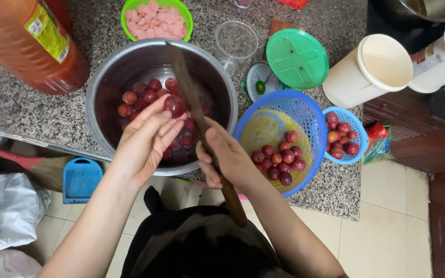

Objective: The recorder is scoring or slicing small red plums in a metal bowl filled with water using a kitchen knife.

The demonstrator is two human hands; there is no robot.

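My left hand holds a round red plum by the fingertips over a large steel bowl that has several red plums in its bottom. My right hand grips the wooden handle of a long knife; its blade points away from me across the bowl, right beside the held plum. A big blue basket with several whole plums stands just right of my right hand.
A small blue basket of plums sits further right. Behind are a green basket of pink pieces, a clear measuring cup, a green lid, a kitchen scale, white tubs and an orange bottle. The stone counter edge ends at tiled floor.
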